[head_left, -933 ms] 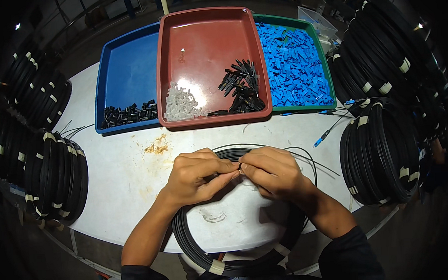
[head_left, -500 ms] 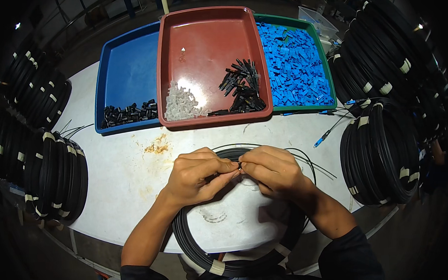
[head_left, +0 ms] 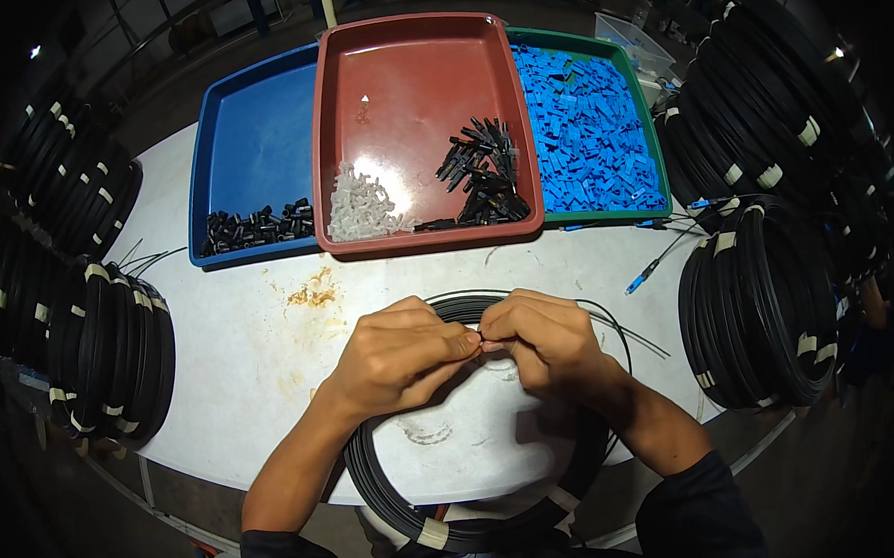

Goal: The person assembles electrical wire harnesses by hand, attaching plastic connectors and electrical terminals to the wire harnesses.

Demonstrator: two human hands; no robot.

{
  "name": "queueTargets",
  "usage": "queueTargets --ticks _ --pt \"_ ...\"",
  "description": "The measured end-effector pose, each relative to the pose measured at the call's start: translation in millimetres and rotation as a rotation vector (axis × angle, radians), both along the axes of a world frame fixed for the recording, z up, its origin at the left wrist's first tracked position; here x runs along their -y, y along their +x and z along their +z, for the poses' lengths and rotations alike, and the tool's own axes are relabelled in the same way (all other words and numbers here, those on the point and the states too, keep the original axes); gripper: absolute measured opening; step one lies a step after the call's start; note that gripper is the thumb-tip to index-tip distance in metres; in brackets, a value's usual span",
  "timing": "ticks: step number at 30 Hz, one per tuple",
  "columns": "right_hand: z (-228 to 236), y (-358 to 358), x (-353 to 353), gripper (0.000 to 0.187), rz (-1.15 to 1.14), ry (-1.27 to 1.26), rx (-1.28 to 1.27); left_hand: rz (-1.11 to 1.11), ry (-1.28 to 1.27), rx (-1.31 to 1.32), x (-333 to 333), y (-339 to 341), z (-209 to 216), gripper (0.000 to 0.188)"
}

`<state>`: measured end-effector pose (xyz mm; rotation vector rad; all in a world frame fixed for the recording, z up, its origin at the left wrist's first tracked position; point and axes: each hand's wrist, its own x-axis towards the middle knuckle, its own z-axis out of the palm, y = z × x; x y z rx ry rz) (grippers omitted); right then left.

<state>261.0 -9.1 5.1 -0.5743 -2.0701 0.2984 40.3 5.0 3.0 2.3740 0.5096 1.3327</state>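
A coil of black cable (head_left: 376, 472) stands at the near edge of the white table, its lower part bound with pale tape. Over its far side my left hand (head_left: 400, 351) and my right hand (head_left: 544, 337) meet, thumbs and fingertips pinched together. Between the fingertips is a small dark piece, mostly hidden; I cannot make out its kind. Loose cable ends (head_left: 634, 341) run out to the right past my right hand.
Behind my hands stand a blue tray (head_left: 260, 118) with black sleeves, a red tray (head_left: 419, 91) with clear and black parts, and a green tray (head_left: 658, 160) of blue connectors. Cable coils are stacked left (head_left: 111, 353) and right (head_left: 757, 305). A blue-tipped cable (head_left: 646, 272) lies at right.
My right hand's fingers have curled and shifted slightly at the pinch point. My left hand has barely moved, and the coil is where it was.
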Motion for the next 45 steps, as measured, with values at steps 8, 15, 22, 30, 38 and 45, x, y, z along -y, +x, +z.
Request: queueTargets --ticks 8,15,22,30,38,45 --pt "3.0 -3.9 -2.5 0.022 -0.044 0.143 0.028 0.029 -0.088 0.016 2.1 -2.1 -0.6 0.019" --pt "-5.0 1.5 -2.0 0.020 -0.005 -0.054 0.034 0.024 0.145 -0.113 0.9 -1.1 1.7 0.017" --pt "1.7 -2.7 -1.1 0.019 -0.045 0.162 0.059 0.023 -0.064 0.030 0.9 0.0 -0.6 0.021" --pt "-2.9 -2.2 -1.0 0.017 0.006 -0.103 0.002 0.059 0.061 -0.029 0.3 0.1 0.1 0.020" --pt "-1.7 1.3 3.0 0.023 -0.027 -0.089 0.044 0.014 0.051 -0.050 2.1 0.3 2.0 0.022" --pt "-2.8 -2.8 -3.3 0.019 -0.014 0.025 0.001 0.038 0.023 -0.013 0.5 -1.7 -1.3 0.021"
